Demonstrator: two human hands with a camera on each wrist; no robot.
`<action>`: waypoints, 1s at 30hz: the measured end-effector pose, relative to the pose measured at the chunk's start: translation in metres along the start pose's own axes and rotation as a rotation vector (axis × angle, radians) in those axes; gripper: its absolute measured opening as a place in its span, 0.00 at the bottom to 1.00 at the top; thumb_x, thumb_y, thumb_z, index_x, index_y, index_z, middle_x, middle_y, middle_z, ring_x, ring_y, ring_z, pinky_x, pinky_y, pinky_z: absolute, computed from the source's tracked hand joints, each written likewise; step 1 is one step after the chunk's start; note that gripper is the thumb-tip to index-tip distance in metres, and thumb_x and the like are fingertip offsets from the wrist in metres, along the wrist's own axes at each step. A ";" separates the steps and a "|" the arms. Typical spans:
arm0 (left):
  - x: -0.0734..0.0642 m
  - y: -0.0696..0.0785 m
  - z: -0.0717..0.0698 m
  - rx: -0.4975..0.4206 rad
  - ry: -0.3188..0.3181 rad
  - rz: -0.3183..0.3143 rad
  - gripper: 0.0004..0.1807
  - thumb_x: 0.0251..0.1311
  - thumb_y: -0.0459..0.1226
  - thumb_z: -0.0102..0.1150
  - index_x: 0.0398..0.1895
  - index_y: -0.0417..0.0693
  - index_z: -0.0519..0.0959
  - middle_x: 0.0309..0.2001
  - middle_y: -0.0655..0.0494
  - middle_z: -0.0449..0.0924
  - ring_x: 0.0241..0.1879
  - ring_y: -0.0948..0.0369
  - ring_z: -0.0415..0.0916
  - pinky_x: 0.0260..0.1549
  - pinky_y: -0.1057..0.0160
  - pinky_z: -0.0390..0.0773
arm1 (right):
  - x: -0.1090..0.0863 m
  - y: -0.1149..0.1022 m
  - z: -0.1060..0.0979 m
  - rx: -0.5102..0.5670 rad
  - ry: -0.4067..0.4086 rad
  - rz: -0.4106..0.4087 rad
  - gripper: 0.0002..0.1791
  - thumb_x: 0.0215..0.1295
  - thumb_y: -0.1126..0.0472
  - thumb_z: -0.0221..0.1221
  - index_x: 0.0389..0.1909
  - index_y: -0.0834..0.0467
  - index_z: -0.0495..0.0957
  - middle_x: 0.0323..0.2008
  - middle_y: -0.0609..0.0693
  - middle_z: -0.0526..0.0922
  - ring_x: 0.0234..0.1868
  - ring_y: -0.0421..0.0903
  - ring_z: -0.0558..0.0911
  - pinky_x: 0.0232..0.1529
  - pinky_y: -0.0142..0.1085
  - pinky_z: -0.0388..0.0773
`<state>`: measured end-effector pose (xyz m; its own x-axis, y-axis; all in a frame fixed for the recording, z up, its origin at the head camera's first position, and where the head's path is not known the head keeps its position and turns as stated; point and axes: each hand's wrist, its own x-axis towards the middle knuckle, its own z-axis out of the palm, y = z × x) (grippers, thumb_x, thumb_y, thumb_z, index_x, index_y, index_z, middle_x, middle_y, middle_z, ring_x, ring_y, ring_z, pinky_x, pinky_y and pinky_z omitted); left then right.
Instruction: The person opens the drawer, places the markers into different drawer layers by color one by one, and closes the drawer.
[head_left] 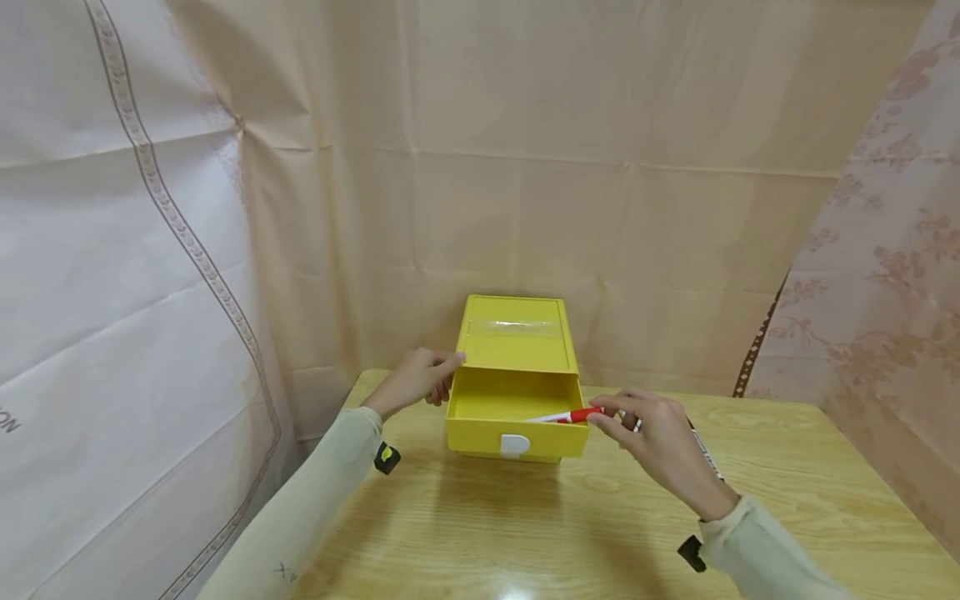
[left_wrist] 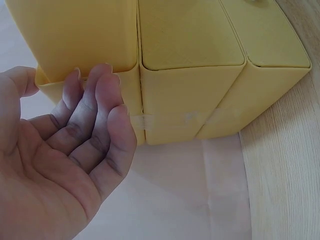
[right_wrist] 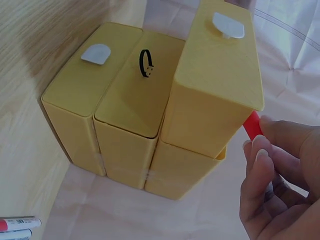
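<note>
A wooden table [head_left: 795,475] bears a yellow cabinet [head_left: 517,354], its top drawer [head_left: 480,435] open. Left of the cabinet, the left hand [head_left: 420,377] touches it by thumb, fingers loosely bent together. At its right, the right hand [head_left: 656,425] pinches a red-capped marker [head_left: 579,415] reaching into the drawer: seemingly mid-transfer, calling for a steady pinch.

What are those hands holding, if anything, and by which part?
The right hand pinches a marker by its red end. The left hand only touches the edge of the yellow box.
</note>
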<state>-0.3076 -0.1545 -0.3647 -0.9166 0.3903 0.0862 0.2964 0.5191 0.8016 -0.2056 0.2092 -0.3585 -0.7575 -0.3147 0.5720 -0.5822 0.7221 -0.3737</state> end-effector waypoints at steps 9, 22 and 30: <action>0.000 0.000 -0.001 -0.007 -0.010 -0.003 0.31 0.77 0.59 0.47 0.27 0.45 0.80 0.26 0.47 0.82 0.24 0.53 0.78 0.30 0.50 0.83 | -0.004 -0.001 -0.001 0.081 -0.003 0.124 0.10 0.64 0.57 0.72 0.45 0.53 0.90 0.23 0.39 0.82 0.16 0.37 0.75 0.12 0.31 0.64; 0.001 0.000 -0.001 -0.007 -0.011 0.006 0.31 0.76 0.60 0.47 0.26 0.45 0.80 0.25 0.47 0.81 0.23 0.53 0.78 0.27 0.57 0.82 | -0.001 -0.001 0.007 0.100 -0.046 0.097 0.08 0.66 0.60 0.70 0.45 0.51 0.90 0.35 0.42 0.86 0.17 0.33 0.75 0.13 0.32 0.69; 0.001 -0.001 -0.001 -0.009 -0.010 0.000 0.31 0.77 0.60 0.47 0.27 0.45 0.81 0.26 0.46 0.81 0.23 0.53 0.78 0.27 0.57 0.81 | 0.000 0.000 0.008 0.119 -0.070 0.066 0.06 0.68 0.61 0.69 0.42 0.51 0.90 0.39 0.43 0.87 0.19 0.34 0.76 0.16 0.32 0.72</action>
<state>-0.3089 -0.1553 -0.3646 -0.9140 0.3977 0.0805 0.2939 0.5120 0.8072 -0.2081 0.2043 -0.3648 -0.8119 -0.3140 0.4921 -0.5577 0.6663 -0.4950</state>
